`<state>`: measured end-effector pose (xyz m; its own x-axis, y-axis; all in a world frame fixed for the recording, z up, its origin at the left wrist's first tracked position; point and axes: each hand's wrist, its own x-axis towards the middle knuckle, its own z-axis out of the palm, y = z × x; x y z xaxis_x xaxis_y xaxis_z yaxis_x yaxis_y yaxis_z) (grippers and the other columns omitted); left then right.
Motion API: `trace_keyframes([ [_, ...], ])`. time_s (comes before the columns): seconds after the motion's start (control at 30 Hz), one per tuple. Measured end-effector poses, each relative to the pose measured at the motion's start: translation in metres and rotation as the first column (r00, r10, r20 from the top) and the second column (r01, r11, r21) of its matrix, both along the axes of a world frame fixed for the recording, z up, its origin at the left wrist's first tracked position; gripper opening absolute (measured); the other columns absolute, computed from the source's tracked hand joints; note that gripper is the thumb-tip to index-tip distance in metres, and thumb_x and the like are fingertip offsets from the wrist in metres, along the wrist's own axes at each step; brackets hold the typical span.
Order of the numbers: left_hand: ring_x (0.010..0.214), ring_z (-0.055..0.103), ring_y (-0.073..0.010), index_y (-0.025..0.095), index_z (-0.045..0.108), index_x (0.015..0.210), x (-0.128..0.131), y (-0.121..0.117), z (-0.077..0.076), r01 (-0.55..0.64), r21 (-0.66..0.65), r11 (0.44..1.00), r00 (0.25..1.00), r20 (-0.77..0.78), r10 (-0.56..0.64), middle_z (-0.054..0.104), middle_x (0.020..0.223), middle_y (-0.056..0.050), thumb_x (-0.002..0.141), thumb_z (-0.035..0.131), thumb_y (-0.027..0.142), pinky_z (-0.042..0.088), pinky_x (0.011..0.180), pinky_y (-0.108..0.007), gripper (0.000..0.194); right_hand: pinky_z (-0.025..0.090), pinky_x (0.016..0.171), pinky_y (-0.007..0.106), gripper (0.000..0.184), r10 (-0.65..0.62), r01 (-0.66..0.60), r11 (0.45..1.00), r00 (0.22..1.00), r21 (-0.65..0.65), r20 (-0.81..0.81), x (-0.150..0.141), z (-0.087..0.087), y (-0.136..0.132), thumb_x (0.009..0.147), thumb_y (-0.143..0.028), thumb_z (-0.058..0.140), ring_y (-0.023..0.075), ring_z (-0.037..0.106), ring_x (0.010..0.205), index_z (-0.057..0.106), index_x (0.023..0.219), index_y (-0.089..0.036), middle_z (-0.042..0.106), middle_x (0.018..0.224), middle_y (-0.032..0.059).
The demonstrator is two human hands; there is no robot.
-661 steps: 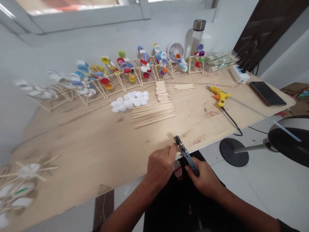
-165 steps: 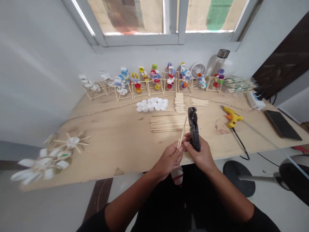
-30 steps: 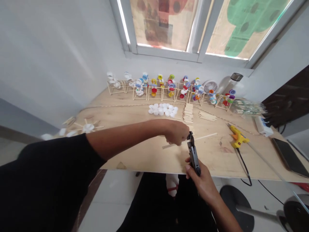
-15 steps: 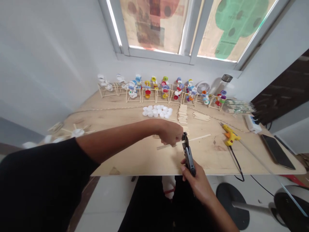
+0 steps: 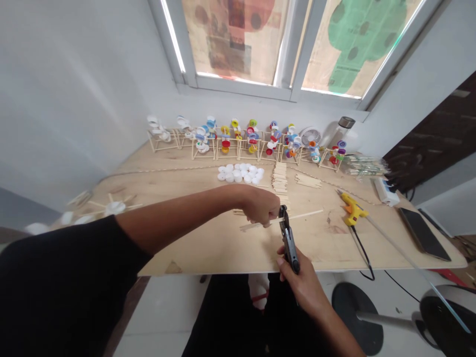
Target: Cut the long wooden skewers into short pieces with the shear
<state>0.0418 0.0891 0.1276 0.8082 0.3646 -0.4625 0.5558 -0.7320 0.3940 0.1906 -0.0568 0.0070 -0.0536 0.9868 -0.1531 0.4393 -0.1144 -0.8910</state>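
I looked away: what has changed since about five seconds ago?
The left grip has moved forward over the table. The stick it holds now runs sideways across the pliers, where one pointed up the picture before; whether it's the same one is unclear. The right grip still holds the pliers; the glue gun and white caps stayed put.

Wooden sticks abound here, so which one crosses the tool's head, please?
The slim stick running from the left hand past the tool; stacked sticks lie farther back.
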Motion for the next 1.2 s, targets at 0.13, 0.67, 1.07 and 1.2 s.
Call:
trace_keyframes([
  [0.13, 0.045, 0.039, -0.0101, 0.016, 0.051, 0.053, 0.000, -0.001, 0.001, 0.024, 0.047, 0.999, 1.000, 0.003, -0.024, 0.044, 0.044, 0.004, 0.066, 0.054, 0.013, 0.029, 0.048, -0.024, 0.014, 0.038, 0.050, 0.023, 0.022, -0.031, 0.031, 1.000, 0.999, -0.002, 0.020, -0.002, -0.003, 0.001, 0.082, -0.039, 0.047, 0.0136, 0.048, 0.050, 0.053, 0.087, -0.018, 0.046, 0.055, -0.0051],
  [0.67, 0.045, 0.033, -0.0095, 0.015, 0.052, 0.051, -0.003, -0.005, 0.005, -0.001, 0.173, 0.985, 1.000, -0.001, 0.001, 0.044, 0.047, 0.003, 0.066, 0.054, 0.013, 0.024, 0.049, -0.026, 0.015, 0.034, 0.045, 0.021, 0.023, -0.083, 0.079, 0.996, 0.992, 0.045, 0.093, -0.004, -0.006, 0.005, 0.082, -0.041, 0.047, 0.0120, 0.043, 0.046, 0.047, 0.072, -0.021, 0.041, 0.052, -0.0059],
  [1.07, 0.064, 0.058, -0.0188, 0.016, 0.059, 0.078, -0.013, -0.037, -0.028, -0.299, 0.553, 0.778, 0.952, 0.230, 0.202, 0.063, 0.074, -0.007, 0.083, 0.041, 0.016, 0.036, 0.052, -0.026, 0.018, 0.035, 0.050, 0.022, 0.024, -0.144, 0.131, 0.986, 0.981, 0.104, 0.128, -0.005, -0.003, 0.016, 0.083, -0.041, 0.046, 0.0128, 0.044, 0.050, 0.047, 0.072, -0.020, 0.045, 0.055, -0.0049],
  [1.2, 0.070, 0.058, -0.0189, 0.016, 0.058, 0.090, -0.017, -0.051, -0.052, -0.462, 0.591, 0.661, 0.872, 0.439, 0.217, 0.062, 0.075, -0.005, 0.086, 0.040, 0.015, 0.042, 0.057, -0.028, 0.019, 0.034, 0.051, 0.023, 0.023, -0.139, 0.122, 0.985, 0.981, 0.123, 0.134, -0.008, -0.001, 0.019, 0.083, -0.041, 0.045, 0.0133, 0.046, 0.051, 0.048, 0.072, -0.020, 0.047, 0.056, -0.0046],
])
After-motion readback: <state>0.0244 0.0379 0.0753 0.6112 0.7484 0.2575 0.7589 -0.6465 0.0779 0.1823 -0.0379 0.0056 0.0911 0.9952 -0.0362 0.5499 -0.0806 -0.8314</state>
